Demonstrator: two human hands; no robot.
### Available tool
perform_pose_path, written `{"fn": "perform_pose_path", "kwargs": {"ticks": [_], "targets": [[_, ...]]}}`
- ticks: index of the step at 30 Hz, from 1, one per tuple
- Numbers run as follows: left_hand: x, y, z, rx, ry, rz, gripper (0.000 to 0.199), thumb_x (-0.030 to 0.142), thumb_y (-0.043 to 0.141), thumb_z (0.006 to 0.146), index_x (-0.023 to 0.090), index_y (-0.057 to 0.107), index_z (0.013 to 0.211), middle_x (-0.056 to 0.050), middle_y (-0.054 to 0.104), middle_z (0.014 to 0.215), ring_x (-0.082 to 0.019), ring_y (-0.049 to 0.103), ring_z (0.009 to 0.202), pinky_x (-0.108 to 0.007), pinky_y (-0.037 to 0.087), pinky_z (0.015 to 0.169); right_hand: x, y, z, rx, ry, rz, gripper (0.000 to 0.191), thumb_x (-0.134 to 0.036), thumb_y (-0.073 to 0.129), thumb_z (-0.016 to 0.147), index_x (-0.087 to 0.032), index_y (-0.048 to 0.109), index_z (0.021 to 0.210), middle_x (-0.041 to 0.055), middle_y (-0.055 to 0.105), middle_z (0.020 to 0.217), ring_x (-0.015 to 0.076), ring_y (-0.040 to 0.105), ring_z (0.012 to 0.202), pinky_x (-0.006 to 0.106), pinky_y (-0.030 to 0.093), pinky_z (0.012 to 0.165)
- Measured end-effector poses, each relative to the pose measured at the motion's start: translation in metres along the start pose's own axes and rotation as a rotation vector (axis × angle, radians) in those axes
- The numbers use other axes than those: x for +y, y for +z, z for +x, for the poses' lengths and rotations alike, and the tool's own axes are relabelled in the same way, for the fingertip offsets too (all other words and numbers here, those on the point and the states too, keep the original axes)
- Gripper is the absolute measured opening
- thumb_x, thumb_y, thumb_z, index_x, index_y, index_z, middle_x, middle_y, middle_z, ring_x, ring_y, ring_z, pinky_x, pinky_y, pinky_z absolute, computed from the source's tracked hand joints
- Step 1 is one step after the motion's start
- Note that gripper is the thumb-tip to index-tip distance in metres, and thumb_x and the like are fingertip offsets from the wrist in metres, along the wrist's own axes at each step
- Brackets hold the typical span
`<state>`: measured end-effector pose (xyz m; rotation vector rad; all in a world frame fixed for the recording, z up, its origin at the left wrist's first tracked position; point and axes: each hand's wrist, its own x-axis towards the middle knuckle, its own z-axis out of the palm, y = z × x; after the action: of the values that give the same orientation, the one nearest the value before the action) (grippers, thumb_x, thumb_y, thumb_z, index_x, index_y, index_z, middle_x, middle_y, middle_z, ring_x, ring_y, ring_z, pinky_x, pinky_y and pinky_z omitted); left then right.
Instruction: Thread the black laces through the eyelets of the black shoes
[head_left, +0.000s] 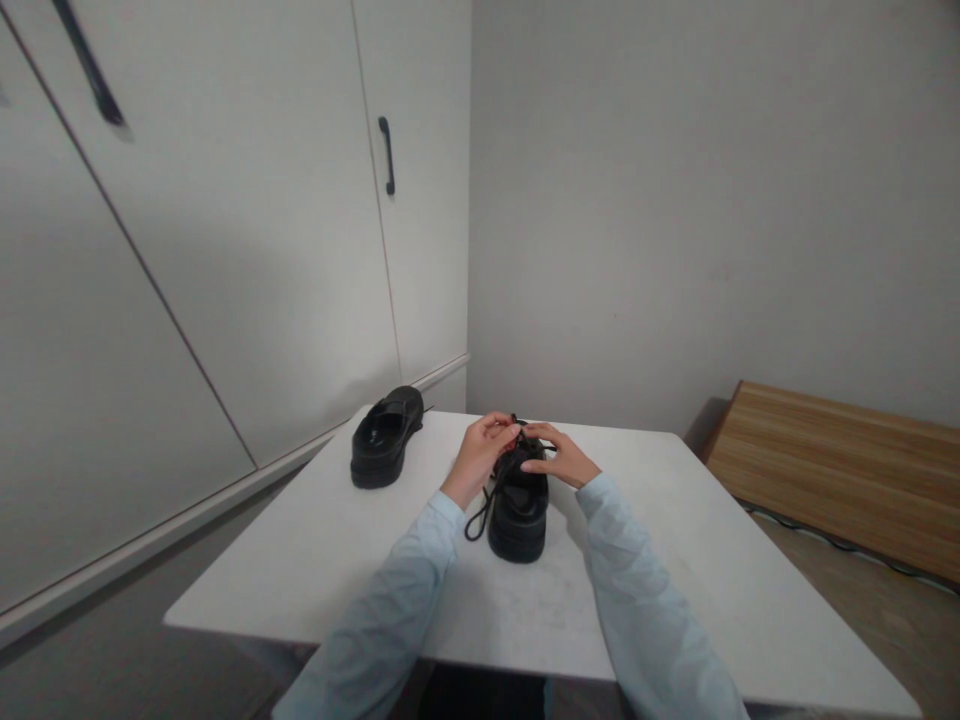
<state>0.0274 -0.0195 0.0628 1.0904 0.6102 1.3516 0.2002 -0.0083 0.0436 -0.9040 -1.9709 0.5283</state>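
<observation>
Both hands at work over a black shoe (519,515) near the middle of a white table (675,560), heel toward the wearer, toe toward 12 o'clock; left hand (482,452) at about 10 o'clock of the shoe, fingers pinched shut on a black lace (480,518); right hand (559,458) at about 2 o'clock, fingers curled down on the lacing, apparently holding the other strand, though hard to tell exactly at this size; fingertips of the two hands nearly meeting over the tongue. One loop of lace hanging loose off the shoe's left flank at about 8 o'clock, resting on the table; no finished bow visible, so tying judged begun but not done, with crossing, looping and tightening left. Second black shoe (384,440) at about 10 o'clock, well apart, near the table's far left edge, untouched, its lacing too small to read. Pale blue sleeves (637,590) reaching in from 6 o'clock; white cabinet doors (225,250) off at 9 o'clock; a wooden board (840,470) at 3 o'clock.
</observation>
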Motion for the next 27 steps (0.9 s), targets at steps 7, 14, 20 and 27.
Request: {"fn": "perform_pose_path", "kwargs": {"ticks": [7, 14, 20, 27], "targets": [[0.021, 0.000, 0.000, -0.072, -0.057, 0.017, 0.034, 0.029, 0.078, 0.059, 0.010, 0.068, 0.085, -0.009, 0.069, 0.085, -0.013, 0.063, 0.071, -0.026, 0.051, 0.070, 0.006, 0.014, 0.000, -0.043, 0.080, 0.049, 0.048, -0.038, 0.077, 0.061, -0.018, 0.065, 0.103, 0.0093, 0.065, 0.108, 0.0237, 0.058, 0.104, 0.042, 0.041, 0.095], [0.062, 0.005, 0.007, -0.161, -0.044, 0.252, 0.031, 0.032, 0.074, 0.065, 0.012, 0.067, 0.088, -0.005, 0.068, 0.079, -0.014, 0.063, 0.071, -0.029, 0.053, 0.069, -0.001, 0.017, 0.001, -0.017, 0.150, 0.085, 0.045, -0.038, 0.075, 0.062, -0.018, 0.066, 0.101, 0.0094, 0.064, 0.110, 0.0260, 0.056, 0.107, 0.043, 0.038, 0.098], [0.102, 0.024, 0.017, -0.213, -0.027, 0.431, 0.021, 0.026, 0.070, 0.068, 0.012, 0.065, 0.083, -0.005, 0.066, 0.075, -0.014, 0.063, 0.072, -0.025, 0.053, 0.060, 0.000, 0.019, 0.001, -0.010, 0.226, 0.138, 0.062, -0.037, 0.077, 0.058, -0.016, 0.057, 0.112, 0.0103, 0.063, 0.110, 0.0251, 0.057, 0.104, 0.043, 0.039, 0.096], [0.128, 0.040, 0.038, -0.150, 0.092, 0.682, 0.010, 0.021, 0.066, 0.072, 0.013, 0.064, 0.078, -0.005, 0.066, 0.077, -0.011, 0.062, 0.065, -0.019, 0.048, 0.053, 0.013, 0.023, -0.001, 0.027, 0.322, 0.216, 0.085, -0.038, 0.082, 0.051, -0.019, 0.042, 0.123, 0.0079, 0.058, 0.108, 0.0238, 0.057, 0.101, 0.043, 0.040, 0.096]]}}
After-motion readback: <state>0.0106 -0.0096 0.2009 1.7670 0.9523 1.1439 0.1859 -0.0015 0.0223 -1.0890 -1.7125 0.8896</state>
